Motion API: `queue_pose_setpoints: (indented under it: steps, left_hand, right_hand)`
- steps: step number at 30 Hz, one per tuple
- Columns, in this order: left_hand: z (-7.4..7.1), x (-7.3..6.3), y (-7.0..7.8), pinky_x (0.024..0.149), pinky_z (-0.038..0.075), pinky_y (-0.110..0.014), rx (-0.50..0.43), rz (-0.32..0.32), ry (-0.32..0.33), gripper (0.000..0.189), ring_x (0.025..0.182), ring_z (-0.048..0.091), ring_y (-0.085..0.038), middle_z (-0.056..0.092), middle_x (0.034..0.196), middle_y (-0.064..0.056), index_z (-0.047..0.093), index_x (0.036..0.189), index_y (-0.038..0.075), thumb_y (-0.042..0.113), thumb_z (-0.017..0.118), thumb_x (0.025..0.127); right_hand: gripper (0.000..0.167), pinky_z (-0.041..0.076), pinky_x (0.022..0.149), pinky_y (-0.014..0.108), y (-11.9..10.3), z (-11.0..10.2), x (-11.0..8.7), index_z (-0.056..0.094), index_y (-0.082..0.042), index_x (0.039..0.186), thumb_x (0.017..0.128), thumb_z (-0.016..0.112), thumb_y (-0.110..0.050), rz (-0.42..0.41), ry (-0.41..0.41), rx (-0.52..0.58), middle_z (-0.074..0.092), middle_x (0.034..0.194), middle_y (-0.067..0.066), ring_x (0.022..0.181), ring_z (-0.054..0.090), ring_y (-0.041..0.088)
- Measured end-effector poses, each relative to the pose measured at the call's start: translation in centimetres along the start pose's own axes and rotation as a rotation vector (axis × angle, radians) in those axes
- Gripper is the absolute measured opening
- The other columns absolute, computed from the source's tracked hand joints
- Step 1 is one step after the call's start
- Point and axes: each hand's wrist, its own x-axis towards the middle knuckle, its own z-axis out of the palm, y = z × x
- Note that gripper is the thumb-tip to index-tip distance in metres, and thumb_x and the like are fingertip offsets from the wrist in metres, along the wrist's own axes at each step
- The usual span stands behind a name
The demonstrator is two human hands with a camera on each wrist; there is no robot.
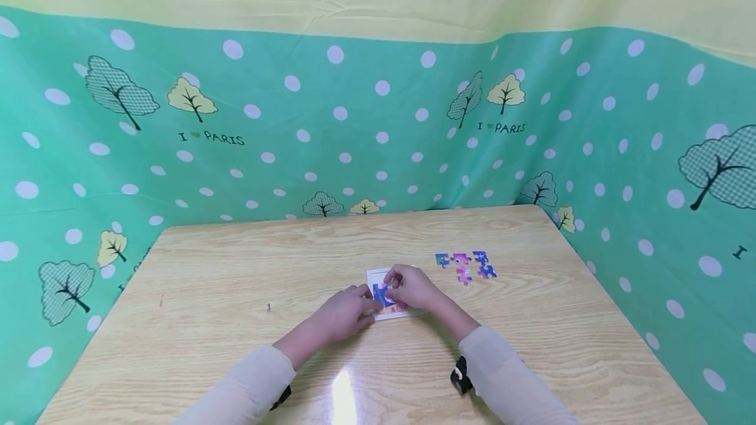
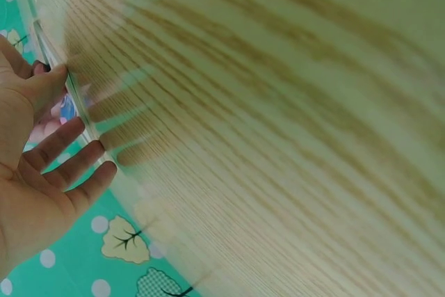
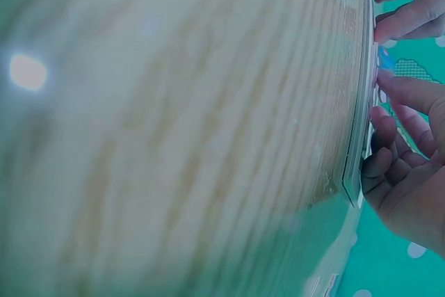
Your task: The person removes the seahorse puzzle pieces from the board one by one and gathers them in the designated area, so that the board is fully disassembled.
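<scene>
A small white-framed puzzle tray (image 1: pixel 371 277) lies flat on the table, with blue and pinkish puzzle pieces (image 1: pixel 380 294) in its lower part. My left hand (image 1: pixel 345 313) rests at the tray's left side, index finger reaching over the pieces; in the left wrist view the left hand (image 2: pixel 42 165) has its other fingers extended and spread against the table. From the right, my right hand (image 1: pixel 413 288) leans over the tray, thumb and index finger pinching a puzzle piece that they mostly cover. The right wrist view shows the right hand (image 3: pixel 410 165) with its remaining fingers curled beside the tray edge (image 3: pixel 356 165).
Several loose puzzle pieces (image 1: pixel 461 258), blue and pink, lie to the right beyond the tray. A tiny grey object (image 1: pixel 268 307) sits on the wooden table (image 1: pixel 207 359) at the left. A green dotted curtain (image 1: pixel 266 117) encloses the back and sides.
</scene>
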Motion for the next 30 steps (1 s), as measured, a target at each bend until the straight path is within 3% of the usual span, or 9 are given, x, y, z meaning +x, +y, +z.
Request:
queue_pose_setpoints:
  steps: [30]
  left_hand:
    - [-0.21,0.05,0.15,0.069,0.047,-0.025,-0.012,-0.006,-0.001,0.027,0.084,0.051,-0.011,0.059,0.102,0.001,0.069,0.113,0.020,0.026,0.065,0.087]
  right_hand:
    - [0.017,0.046,0.048,0.022,0.12,0.06,-0.21,0.058,-0.008,0.094,0.080,0.067,-0.003,-0.028,0.002,0.067,0.055,0.084,0.004,0.057,0.050,0.011]
